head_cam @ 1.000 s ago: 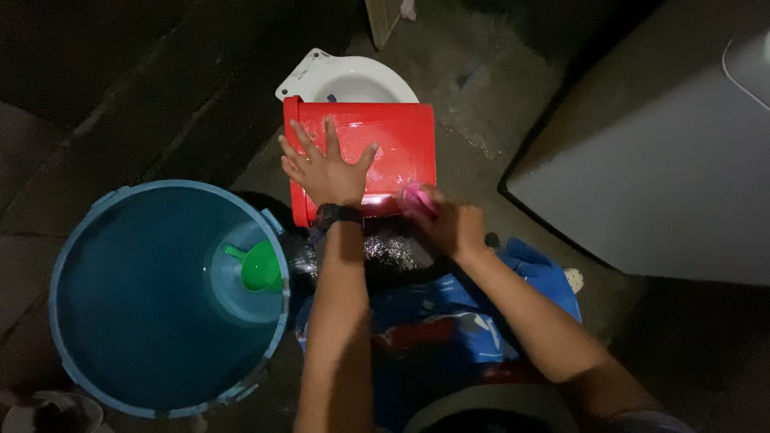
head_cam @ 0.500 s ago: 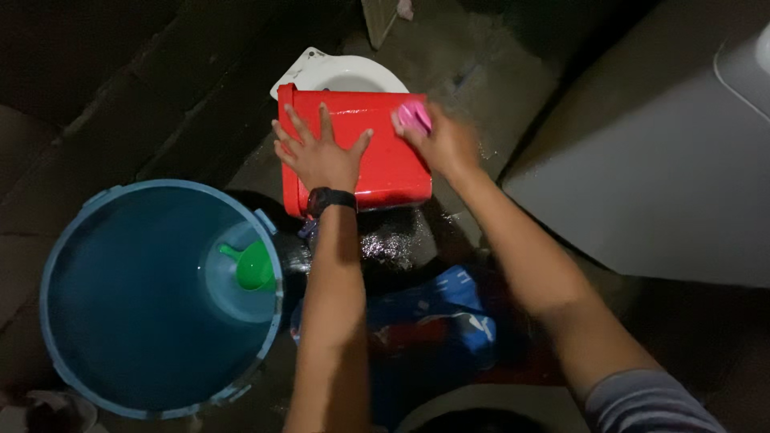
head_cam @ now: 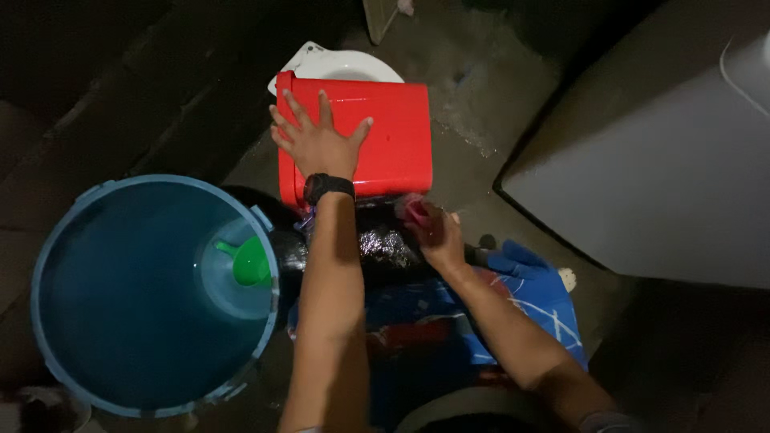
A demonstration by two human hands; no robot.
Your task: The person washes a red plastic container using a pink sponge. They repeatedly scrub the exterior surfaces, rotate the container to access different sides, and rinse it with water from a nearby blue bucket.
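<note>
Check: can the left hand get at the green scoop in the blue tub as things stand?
Probably yes. The left hand lies flat on the red bin; the scoop floats uncovered in the open tub beside that forearm.

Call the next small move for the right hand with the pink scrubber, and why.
Probably sweep the scrubber back up across the red container. The right hand holds it at the container's near edge, just off the broad face, while the left hand lies spread flat on that face, pinning it. The face looks wet and glossy, so another stroke away from the body seems likely.
</note>
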